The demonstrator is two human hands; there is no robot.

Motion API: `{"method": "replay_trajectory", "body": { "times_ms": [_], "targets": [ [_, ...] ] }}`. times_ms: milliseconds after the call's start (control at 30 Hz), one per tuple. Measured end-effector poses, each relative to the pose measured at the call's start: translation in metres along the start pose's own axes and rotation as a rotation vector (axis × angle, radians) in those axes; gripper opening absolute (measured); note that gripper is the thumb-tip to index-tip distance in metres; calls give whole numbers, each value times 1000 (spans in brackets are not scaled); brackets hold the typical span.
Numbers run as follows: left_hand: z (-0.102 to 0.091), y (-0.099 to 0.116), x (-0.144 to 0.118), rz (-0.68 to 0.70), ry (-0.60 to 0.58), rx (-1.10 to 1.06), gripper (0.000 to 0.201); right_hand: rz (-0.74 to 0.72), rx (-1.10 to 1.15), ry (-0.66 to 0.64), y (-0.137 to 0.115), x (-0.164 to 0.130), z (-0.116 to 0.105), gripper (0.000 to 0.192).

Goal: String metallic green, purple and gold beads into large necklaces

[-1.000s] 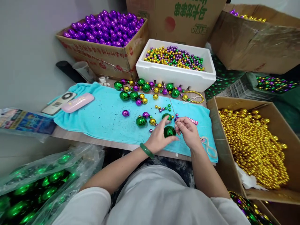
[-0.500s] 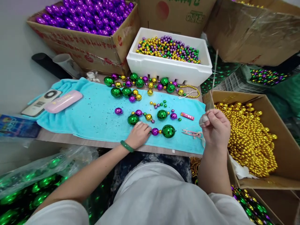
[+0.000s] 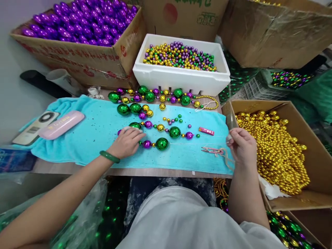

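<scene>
My left hand [image 3: 127, 139], with a green bangle [image 3: 109, 156] at the wrist, is closed over the left end of a bead string [image 3: 162, 144]; its fingers hide some beads. Part of the string shows right of my fingers, ending in a large green bead. Pale thread runs from that bead across the turquoise towel to my right hand [image 3: 241, 141], which pinches it; something whitish shows at the fingertips. Behind lies another row of green, gold and purple beads [image 3: 174, 132]. Pink-handled thread snips [image 3: 213, 150] lie left of my right hand.
A finished-looking bead strand [image 3: 149, 96] lies before a white foam box [image 3: 181, 77] of small beads. Cardboard boxes hold purple beads [image 3: 77, 26] and gold bead strands [image 3: 272, 155]. A pink case [image 3: 61, 124], a pink packet [image 3: 206, 131] and loose small beads rest on the towel [image 3: 88, 138].
My left hand has slid left with the beads, and thread now stretches to my right hand. My right hand stays near the towel's right edge, still pinched. The view has shifted slightly.
</scene>
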State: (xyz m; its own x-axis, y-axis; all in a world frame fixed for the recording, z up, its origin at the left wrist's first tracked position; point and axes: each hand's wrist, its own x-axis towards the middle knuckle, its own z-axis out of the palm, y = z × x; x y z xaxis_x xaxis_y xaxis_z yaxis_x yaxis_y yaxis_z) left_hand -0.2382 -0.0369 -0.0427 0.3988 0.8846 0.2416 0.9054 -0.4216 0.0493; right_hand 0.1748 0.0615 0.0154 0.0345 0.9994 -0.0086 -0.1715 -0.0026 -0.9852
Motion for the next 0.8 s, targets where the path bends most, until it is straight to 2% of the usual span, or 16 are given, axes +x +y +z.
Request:
{"method": "replay_trajectory", "body": {
  "times_ms": [67, 133, 267, 367, 500, 633, 700, 800],
  "targets": [
    [1, 9, 27, -106, 80, -22, 35, 51, -27, -67, 9, -4, 16, 19],
    [6, 22, 61, -190, 89, -83, 33, 90, -58, -129, 17, -9, 37, 18],
    [21, 50, 125, -327, -116, -178, 32, 87, -106, -240, 23, -20, 73, 20],
    [32, 62, 153, -475, -248, -250, 24, 64, -145, -299, 22, -27, 83, 20],
    [40, 62, 165, -565, -235, -285, 18, 83, -174, -309, 26, -30, 74, 20],
    [34, 56, 158, -605, -146, -363, 20, 90, -204, -278, 34, -29, 63, 21],
    [25, 55, 150, -669, -21, -586, 24, 81, -224, -273, 37, -29, 62, 21],
    [7, 54, 132, -826, 257, -1282, 27, 73, -235, -286, 39, -29, 64, 21]
  ]
}}
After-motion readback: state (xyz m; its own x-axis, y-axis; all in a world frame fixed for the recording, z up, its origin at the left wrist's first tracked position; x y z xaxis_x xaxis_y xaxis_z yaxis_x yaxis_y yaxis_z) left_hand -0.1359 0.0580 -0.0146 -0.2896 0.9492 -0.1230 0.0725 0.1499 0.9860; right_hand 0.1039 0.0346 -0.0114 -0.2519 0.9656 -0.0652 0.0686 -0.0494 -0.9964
